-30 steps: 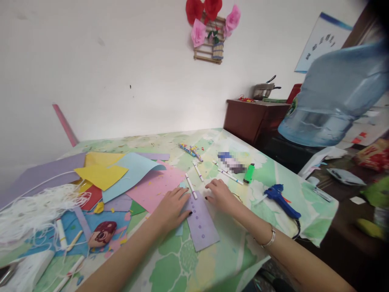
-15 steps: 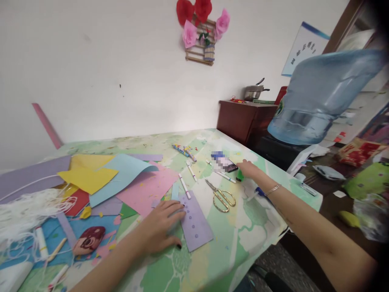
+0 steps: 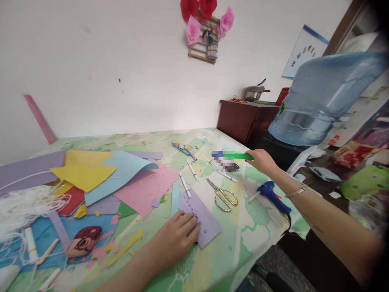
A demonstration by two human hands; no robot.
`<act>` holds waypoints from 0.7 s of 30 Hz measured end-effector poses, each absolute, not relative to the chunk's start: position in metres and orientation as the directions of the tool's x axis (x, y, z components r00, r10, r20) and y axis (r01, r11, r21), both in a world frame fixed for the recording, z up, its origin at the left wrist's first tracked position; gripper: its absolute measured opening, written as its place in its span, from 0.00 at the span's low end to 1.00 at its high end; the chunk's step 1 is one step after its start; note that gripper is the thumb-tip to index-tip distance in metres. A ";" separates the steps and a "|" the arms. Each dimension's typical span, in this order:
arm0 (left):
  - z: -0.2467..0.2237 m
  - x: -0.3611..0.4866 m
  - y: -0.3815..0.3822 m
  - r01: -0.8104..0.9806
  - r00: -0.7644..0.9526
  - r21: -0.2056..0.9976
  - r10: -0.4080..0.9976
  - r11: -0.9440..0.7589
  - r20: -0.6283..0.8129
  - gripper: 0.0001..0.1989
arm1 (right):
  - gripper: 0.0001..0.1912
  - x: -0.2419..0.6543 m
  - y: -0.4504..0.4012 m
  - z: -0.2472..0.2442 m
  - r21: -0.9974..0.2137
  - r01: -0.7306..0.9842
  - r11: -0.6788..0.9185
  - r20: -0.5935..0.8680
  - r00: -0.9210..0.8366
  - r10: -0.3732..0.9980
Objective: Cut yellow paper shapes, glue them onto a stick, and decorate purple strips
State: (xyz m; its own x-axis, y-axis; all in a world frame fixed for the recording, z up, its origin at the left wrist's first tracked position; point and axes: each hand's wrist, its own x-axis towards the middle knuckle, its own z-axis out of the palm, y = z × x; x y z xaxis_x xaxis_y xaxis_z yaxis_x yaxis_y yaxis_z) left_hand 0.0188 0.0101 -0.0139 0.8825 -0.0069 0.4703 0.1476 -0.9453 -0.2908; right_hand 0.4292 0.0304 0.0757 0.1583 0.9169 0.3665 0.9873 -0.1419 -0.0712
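My left hand (image 3: 180,239) is curled over the lower left edge of a purple paper card (image 3: 210,224) that bears a row of small drawn circles. Its thumb is mostly hidden. My right hand (image 3: 261,160) is raised over the right side of the table, closed on one end of a long flat green strip (image 3: 238,155). The strip points left above a phone (image 3: 232,166), partly blurred out. Gold-handled scissors (image 3: 223,196) lie between my hands. A white marker (image 3: 184,185) touches the top of the card, beside a light blue paper strip (image 3: 175,198).
A blue glue gun (image 3: 273,196) lies near the right table edge. Coloured paper (image 3: 121,174), tangled white cord (image 3: 27,211) and a dark red case (image 3: 84,242) cover the left side. More markers (image 3: 192,169) lie mid-table. A water bottle (image 3: 322,101) stands beyond at right.
My left hand has moved right and curled from spread fingers onto the card, which has turned slightly. My right hand has lifted the green strip, uncovering the glue gun.
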 end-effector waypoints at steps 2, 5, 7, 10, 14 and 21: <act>-0.015 0.020 0.007 0.144 0.876 -0.306 -0.023 -0.941 0.482 0.10 | 0.14 0.416 0.027 0.075 -0.202 0.971 -0.129 0.432 0.207 0.878; -0.014 0.022 0.003 0.158 0.872 -0.317 -0.018 -0.935 0.489 0.10 | 0.19 0.381 0.024 0.065 -0.409 0.912 -0.010 0.456 0.214 0.864; -0.014 0.024 0.001 0.169 0.879 -0.323 -0.006 -0.931 0.476 0.10 | 0.18 0.351 0.022 0.057 -0.765 0.600 0.234 0.422 0.192 0.886; -0.013 0.027 -0.003 0.173 0.889 -0.329 0.003 -0.929 0.459 0.09 | 0.12 0.309 0.017 0.048 -0.946 -0.097 0.311 0.292 0.168 0.942; -0.011 0.028 -0.009 0.176 0.901 -0.335 0.015 -0.926 0.433 0.07 | 0.11 0.276 0.012 0.040 -0.917 -0.334 0.220 0.198 0.098 0.975; -0.013 0.028 -0.014 0.176 0.884 -0.330 0.001 -0.928 0.468 0.06 | 0.08 0.253 0.018 0.032 -0.911 -0.372 0.178 0.145 0.114 0.983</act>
